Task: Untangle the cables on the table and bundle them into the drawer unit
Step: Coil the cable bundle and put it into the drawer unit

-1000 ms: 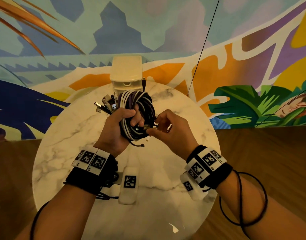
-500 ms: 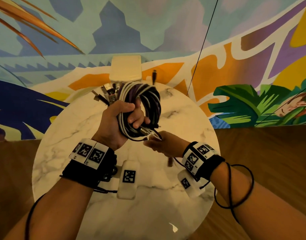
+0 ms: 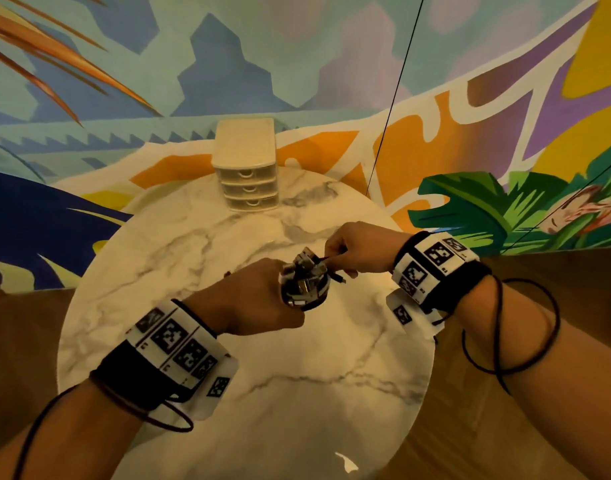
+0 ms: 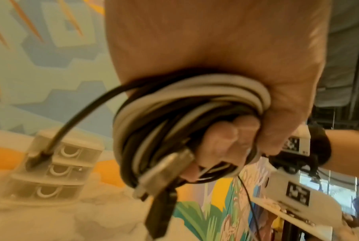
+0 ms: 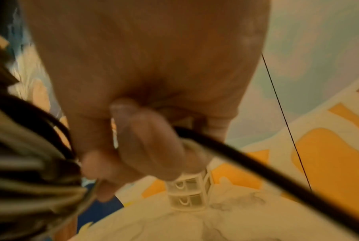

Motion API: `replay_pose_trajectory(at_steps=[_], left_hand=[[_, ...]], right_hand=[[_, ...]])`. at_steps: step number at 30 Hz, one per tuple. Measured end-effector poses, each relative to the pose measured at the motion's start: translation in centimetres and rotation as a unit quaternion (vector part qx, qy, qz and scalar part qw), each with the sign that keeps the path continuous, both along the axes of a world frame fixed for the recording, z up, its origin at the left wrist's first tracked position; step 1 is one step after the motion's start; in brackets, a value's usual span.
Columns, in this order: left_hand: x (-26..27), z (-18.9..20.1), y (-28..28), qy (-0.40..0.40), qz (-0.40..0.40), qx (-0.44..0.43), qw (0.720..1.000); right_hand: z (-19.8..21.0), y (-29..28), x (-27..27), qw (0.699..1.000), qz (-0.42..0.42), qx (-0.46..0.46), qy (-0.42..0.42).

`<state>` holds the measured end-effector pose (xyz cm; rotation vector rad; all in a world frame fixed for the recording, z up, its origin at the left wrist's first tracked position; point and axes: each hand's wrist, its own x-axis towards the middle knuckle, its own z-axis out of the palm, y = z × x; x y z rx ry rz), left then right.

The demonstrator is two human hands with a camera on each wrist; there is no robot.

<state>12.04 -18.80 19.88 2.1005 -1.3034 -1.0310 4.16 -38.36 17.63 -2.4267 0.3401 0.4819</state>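
My left hand (image 3: 262,299) grips a coil of black and white cables (image 3: 304,285) above the middle of the round marble table (image 3: 200,258). In the left wrist view the fingers (image 4: 225,143) curl through the cable coil (image 4: 174,117), and several plugs (image 4: 164,172) hang from it. My right hand (image 3: 349,251) pinches a thin black cable end (image 3: 326,259) at the coil's top right. The right wrist view shows that black cable (image 5: 256,159) running out from under my thumb (image 5: 145,143). The cream drawer unit (image 3: 247,168) stands at the table's far edge, all three drawers closed.
A painted mural wall (image 3: 470,98) rises right behind the table. A thin black line (image 3: 394,98) hangs down in front of it to the right of the drawer unit. Wooden floor (image 3: 539,341) lies on either side of the table.
My left hand has turned the coil end-on and brought it lower and nearer to me, so the drawer unit shows in full. My right hand moved from under the coil up to its right side.
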Motion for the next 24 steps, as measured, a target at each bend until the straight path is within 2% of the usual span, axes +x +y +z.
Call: replay_pose_trajectory(at_steps=[3, 6, 10, 13, 16, 18, 20, 24], left_hand=[[-0.1, -1.4, 0.3, -0.107, 0.007, -0.004, 0.994], [-0.4, -3.0, 0.0, -0.189, 0.095, -0.063, 0.975], [0.1, -4.3, -1.1, -0.202, 0.227, -0.107, 0.947], [0.4, -4.4, -1.7, -0.129, 0.291, -0.168, 0.933], [0.9, -4.3, -1.9, -0.002, 0.336, -0.204, 0.919], [1.2, -4.0, -1.9, 0.114, 0.369, -0.227, 0.894], [1.3, -3.3, -2.0, 0.210, 0.382, -0.257, 0.863], [1.4, -2.7, -2.6, 0.290, 0.382, -0.277, 0.832]], right_hand=[[0.6, 0.2, 0.0, 0.997, -0.052, 0.039, -0.028], [0.7, 1.2, 0.1, 0.991, -0.087, 0.049, -0.090], [0.7, 3.6, 0.7, 0.976, -0.128, 0.072, -0.163], [0.9, 5.1, 0.8, 0.965, -0.149, 0.085, -0.200], [0.5, 6.0, 0.7, 0.937, -0.209, 0.137, -0.246], [0.0, 6.4, 0.6, 0.922, -0.231, 0.170, -0.260], [-0.4, 7.4, 0.3, 0.924, -0.217, 0.167, -0.266], [-1.6, 10.6, -0.4, 0.922, -0.194, 0.199, -0.268]])
